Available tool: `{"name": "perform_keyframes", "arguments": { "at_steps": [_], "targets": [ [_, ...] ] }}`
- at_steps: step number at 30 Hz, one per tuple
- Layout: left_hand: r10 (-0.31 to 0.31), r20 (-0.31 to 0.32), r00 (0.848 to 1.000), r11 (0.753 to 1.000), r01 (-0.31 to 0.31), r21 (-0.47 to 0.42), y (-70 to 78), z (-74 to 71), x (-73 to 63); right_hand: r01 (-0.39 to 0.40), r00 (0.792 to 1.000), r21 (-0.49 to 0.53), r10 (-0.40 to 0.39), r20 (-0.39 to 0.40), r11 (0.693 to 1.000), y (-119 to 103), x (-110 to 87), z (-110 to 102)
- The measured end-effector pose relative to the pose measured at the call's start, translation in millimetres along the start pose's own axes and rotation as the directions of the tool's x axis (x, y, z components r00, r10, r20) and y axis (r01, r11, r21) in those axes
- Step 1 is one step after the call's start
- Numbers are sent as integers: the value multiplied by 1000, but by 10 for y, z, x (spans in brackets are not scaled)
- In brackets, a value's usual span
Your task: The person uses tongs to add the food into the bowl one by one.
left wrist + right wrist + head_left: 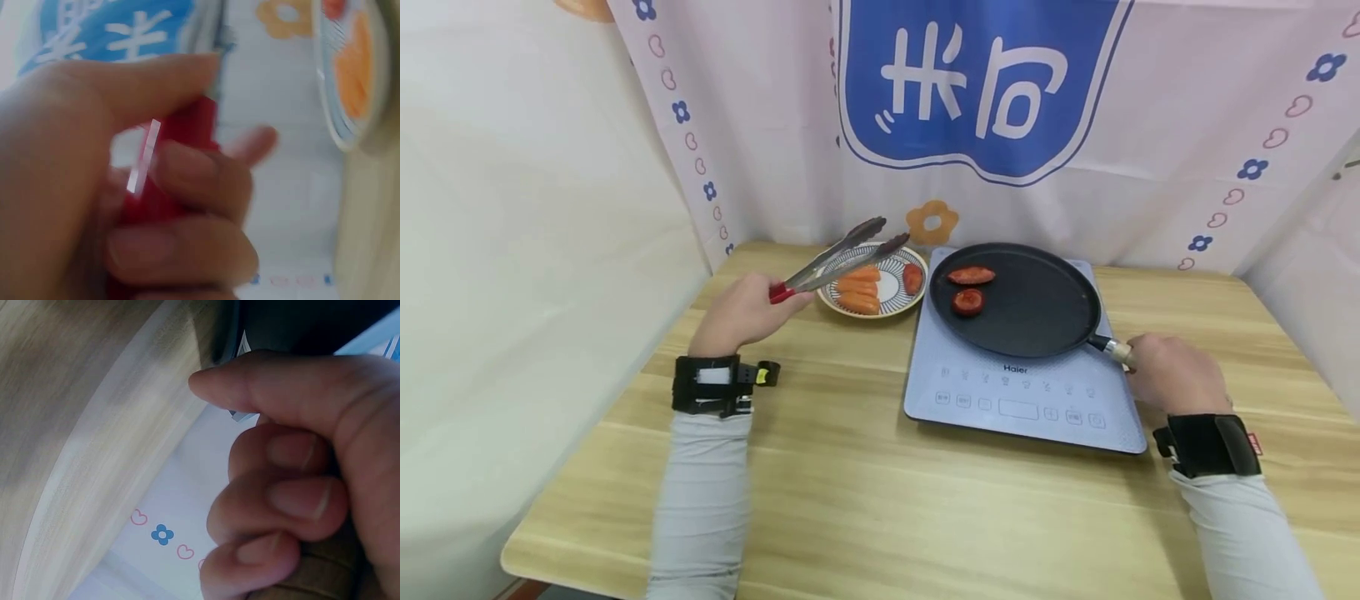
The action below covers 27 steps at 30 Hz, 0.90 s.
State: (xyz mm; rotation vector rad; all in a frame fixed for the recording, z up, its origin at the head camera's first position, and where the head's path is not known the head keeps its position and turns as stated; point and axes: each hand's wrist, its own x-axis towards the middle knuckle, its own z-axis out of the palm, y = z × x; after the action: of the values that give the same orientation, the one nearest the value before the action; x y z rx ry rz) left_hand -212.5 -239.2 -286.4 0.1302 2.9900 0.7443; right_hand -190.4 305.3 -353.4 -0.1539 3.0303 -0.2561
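Note:
My left hand (747,310) grips a pair of tongs (838,265) by the red handle (187,128). The tongs' two metal arms stand apart above a patterned plate (830,297). On that plate lie several orange, elongated pieces (857,302) and one red piece (912,278). With curled fingers my right hand (1180,375) holds the handle (1118,350) of a flat black frying pan (1037,304). Inside the pan, toward its left side, are a long reddish piece (972,275) and a round red piece (967,302); their exact kind is unclear.
The pan stands on a light Haier induction cooktop (1022,392) with a touch panel at its front. A wooden table (850,475) carries everything. Behind it hangs a pale curtain (775,125) with a blue emblem (977,75). A white wall (535,250) rises at the left.

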Motion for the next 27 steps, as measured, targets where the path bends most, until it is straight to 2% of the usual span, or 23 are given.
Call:
{"name": "perform_keyframes", "arguments": {
  "at_steps": [3, 8, 12, 15, 20, 23, 27],
  "targets": [
    [51, -10, 999, 999, -51, 17, -174, -6, 80, -4, 1000, -2, 4, -5, 1000, 5, -15, 18],
    [88, -35, 996, 986, -82, 148, -435, -127, 256, 3, 1000, 1, -3, -24, 1000, 4, -7, 23],
    [89, -15, 996, 970, -83, 227, -613, -274, 393, 9, 1000, 4, -8, -23, 1000, 1, -3, 23],
    [118, 18, 993, 953, -118, 278, -738, -375, 524, 11, 1000, -5, -11, -26, 1000, 20, 1, 22],
    [140, 53, 989, 914, -150, 377, -836, -534, 691, 8, 999, -22, -9, -38, 1000, 24, 9, 25],
    [130, 68, 989, 896, -147, 419, -827, -611, 736, 2, 999, -28, -3, -41, 1000, 5, 13, 35],
    [142, 55, 988, 863, -150, 483, -766, -657, 793, -3, 999, -27, 1, -45, 1000, -2, 14, 37]
  ]
}}
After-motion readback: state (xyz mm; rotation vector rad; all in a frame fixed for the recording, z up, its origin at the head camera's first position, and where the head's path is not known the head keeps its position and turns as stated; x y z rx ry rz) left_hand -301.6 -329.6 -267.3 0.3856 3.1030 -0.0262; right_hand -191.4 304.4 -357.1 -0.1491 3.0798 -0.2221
